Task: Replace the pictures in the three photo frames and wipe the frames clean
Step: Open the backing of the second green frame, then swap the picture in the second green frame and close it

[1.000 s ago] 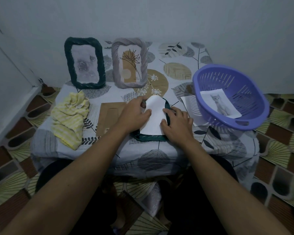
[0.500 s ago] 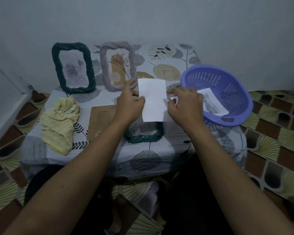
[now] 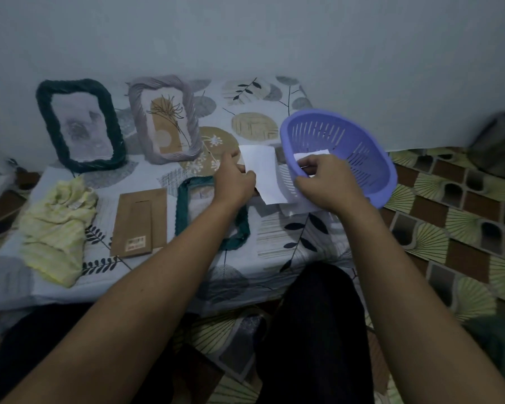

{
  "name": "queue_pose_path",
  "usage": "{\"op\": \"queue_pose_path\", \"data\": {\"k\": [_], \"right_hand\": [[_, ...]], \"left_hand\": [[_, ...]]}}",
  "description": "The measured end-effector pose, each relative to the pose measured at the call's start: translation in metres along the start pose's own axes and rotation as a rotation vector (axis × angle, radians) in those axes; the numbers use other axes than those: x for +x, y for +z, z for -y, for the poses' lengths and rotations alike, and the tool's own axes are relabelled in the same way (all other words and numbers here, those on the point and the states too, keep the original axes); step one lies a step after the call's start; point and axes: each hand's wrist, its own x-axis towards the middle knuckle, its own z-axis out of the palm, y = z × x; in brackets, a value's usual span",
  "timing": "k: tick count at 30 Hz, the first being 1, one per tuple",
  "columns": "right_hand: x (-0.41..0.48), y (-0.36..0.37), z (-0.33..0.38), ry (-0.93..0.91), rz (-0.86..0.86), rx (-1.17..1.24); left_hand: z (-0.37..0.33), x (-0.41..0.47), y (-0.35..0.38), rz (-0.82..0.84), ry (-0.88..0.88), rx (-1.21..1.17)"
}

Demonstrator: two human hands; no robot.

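My left hand [image 3: 235, 180] pinches a white picture sheet [image 3: 261, 173] by its left edge and holds it up, blank side toward me, just left of the purple basket [image 3: 362, 158]. At the basket's near rim, my right hand [image 3: 324, 185] has its fingers curled on a second white picture [image 3: 312, 155] that lies inside. A teal frame [image 3: 184, 205] lies flat on the table under my left forearm. Its brown backing board [image 3: 140, 221] rests to the left. A dark green frame [image 3: 79, 126] and a grey-lilac frame [image 3: 166, 118] stand against the wall.
A crumpled yellow cloth [image 3: 56, 225] sits at the table's left end. More white paper [image 3: 289, 204] lies under the basket's near side. The low table [image 3: 274, 237] has a leaf-print cover, with patterned floor tiles [image 3: 449, 223] to the right. My knees are under the front edge.
My right hand let go of the white sheet and moved right to the basket, onto the picture inside. My left hand now holds the sheet alone, carried rightward.
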Motion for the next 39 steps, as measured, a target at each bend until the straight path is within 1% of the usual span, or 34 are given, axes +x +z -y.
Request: {"op": "queue_pose_path", "data": {"k": [3, 6, 12, 16, 21, 24, 25, 28, 30, 32, 35, 37, 39], "right_hand": [[0.001, -0.003, -0.002, -0.012, 0.005, 0.016], [0.002, -0.003, -0.001, -0.034, 0.055, 0.014], [0.006, 0.007, -0.002, -0.061, 0.109, -0.013], [0.006, 0.012, -0.002, -0.070, 0.120, -0.056], [0.005, 0.009, 0.000, -0.060, 0.133, -0.033], [0.005, 0.004, 0.002, -0.016, 0.135, 0.016], [0.006, 0.002, 0.002, -0.009, 0.130, 0.014], [0.013, -0.002, 0.001, 0.027, 0.090, 0.020], [0.019, -0.004, -0.002, 0.068, 0.046, 0.022], [0.027, -0.005, -0.007, 0.115, 0.024, -0.024], [0.039, -0.004, -0.015, 0.182, 0.053, -0.131], [0.048, -0.001, -0.022, 0.210, 0.087, -0.201], [0.055, 0.001, -0.026, 0.229, 0.130, -0.279]], "left_hand": [[0.000, -0.003, 0.013, 0.057, -0.057, -0.020], [0.002, -0.001, 0.025, 0.103, -0.112, -0.030], [0.016, 0.016, 0.038, 0.132, -0.107, 0.072], [0.008, 0.014, 0.036, 0.212, -0.103, 0.118], [-0.003, 0.013, 0.027, 0.207, -0.060, 0.277], [-0.006, 0.016, 0.023, 0.137, 0.048, 0.506], [-0.007, 0.015, 0.022, 0.109, 0.079, 0.543], [-0.016, 0.009, 0.017, 0.039, 0.156, 0.479], [-0.023, 0.002, 0.015, 0.037, 0.169, 0.374], [-0.028, -0.005, 0.015, 0.074, 0.110, 0.198], [-0.032, -0.013, 0.017, 0.162, -0.030, -0.018], [-0.032, -0.015, 0.019, 0.185, -0.059, -0.073], [-0.033, -0.016, 0.019, 0.180, -0.056, -0.073]]}}
